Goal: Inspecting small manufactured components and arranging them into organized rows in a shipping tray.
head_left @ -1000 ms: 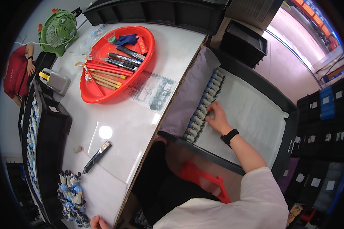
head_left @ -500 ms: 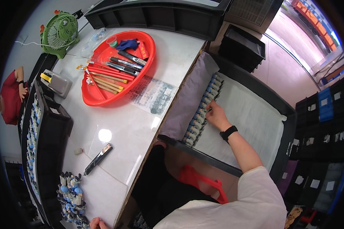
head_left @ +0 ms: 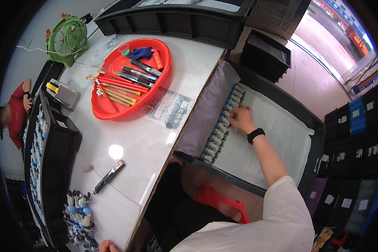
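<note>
My right hand (head_left: 242, 118), with a black band on its wrist, reaches over the dark tray (head_left: 296, 98) on the right. Its curled fingers meet a row of small blue-and-white figurines (head_left: 211, 148), and what sits between the fingertips is hidden. The row stands along a grey cloth roll (head_left: 200, 113) on the tray's white lining sheet (head_left: 264, 143). At the lower edge only part of my left hand (head_left: 107, 246) shows, its fingers bent together beside a cluster of similar figurines (head_left: 79, 220) on the table. I cannot make out anything in it.
A red basin (head_left: 103, 110) on the white table (head_left: 126, 185) holds brushes, knives and a blue cloth. A black-handled knife (head_left: 109, 176) lies nearer me. Dark bins (head_left: 56, 138) line the left and far sides. A green fan (head_left: 67, 40) stands beyond; another person (head_left: 19, 111) is at far left.
My right hand has shifted slightly at the figurine row and its fingers have turned a little. My left hand stays nearly still. The other person at far left has moved.
</note>
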The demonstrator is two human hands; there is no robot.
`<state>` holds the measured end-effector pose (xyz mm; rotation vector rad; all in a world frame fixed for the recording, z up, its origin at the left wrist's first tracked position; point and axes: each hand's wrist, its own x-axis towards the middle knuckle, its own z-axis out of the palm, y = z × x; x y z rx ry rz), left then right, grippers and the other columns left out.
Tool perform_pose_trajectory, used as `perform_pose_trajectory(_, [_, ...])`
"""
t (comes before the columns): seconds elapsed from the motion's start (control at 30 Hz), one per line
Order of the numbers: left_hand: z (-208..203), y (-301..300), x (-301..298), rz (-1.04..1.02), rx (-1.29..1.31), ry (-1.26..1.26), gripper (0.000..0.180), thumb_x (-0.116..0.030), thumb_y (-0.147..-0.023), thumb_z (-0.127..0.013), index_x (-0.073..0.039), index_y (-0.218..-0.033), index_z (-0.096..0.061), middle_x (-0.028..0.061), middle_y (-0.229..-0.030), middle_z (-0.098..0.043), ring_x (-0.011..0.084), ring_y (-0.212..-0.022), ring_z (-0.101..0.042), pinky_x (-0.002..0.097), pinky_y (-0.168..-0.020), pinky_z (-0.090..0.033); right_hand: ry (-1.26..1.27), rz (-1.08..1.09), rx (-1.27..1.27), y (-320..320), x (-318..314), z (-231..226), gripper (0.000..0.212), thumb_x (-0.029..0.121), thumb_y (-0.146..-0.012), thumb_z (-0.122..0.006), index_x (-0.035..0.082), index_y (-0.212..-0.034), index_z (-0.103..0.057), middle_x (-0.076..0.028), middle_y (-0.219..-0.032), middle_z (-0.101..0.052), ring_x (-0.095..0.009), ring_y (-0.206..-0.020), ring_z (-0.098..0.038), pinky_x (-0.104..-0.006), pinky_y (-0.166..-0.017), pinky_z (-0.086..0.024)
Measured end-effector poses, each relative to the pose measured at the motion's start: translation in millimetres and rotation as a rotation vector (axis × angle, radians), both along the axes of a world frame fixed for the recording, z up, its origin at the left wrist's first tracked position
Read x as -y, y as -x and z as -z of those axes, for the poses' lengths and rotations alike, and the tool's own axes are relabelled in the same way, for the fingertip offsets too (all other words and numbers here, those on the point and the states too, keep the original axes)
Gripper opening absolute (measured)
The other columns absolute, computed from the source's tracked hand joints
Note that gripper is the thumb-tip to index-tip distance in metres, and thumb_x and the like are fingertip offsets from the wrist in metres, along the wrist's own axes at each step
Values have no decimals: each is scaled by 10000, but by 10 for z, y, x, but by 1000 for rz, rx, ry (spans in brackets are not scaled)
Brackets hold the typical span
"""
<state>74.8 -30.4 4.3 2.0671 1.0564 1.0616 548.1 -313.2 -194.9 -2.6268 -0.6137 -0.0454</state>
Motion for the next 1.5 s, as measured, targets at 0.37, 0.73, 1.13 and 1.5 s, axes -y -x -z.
perform_pose_trajectory(0.37, [-26,-33,5,18,-11,-46,78,48,-754,-553,50,-829,-576,103,-806,-578,179,-719,-523,287,-679,-434,-216,175,83,-462,9,152,135,97,-608,-592,64,-725,-535,-111,-826,-605,-305,-783,-581,-371,-710,-455])
perform_pose_trajectory(0.73, [5,6,-23,4,-31,-24,83,46,-771,-534,40,-842,-576,94,-825,-572,167,-711,-512,268,-657,-426,-114,593,18,-1168,28,318,244,198,-723,-552,52,-908,-615,-199,-851,-606,-359,-866,-567,-411,-760,-448])
perform_pose_trajectory(1.13, [-205,-347,356,372,-48,-364,102,108,-730,-517,34,-775,-572,178,-763,-584,260,-625,-544,311,-585,-461,-1412,519,-434,-541,570,-65,176,137,-863,-440,48,-983,-532,-56,-850,-568,-205,-750,-595,-293,-655,-489])
perform_pose_trajectory(1.5, [1520,-2079,549,372,302,1450,328,-172,-872,-468,-25,-1165,-448,96,-1143,-504,181,-1029,-487,316,-875,-385,-1608,229,-1118,213,418,-549,160,234,-809,-502,77,-788,-485,-1,-526,-379,-109,-424,-377,-229,-357,-263])
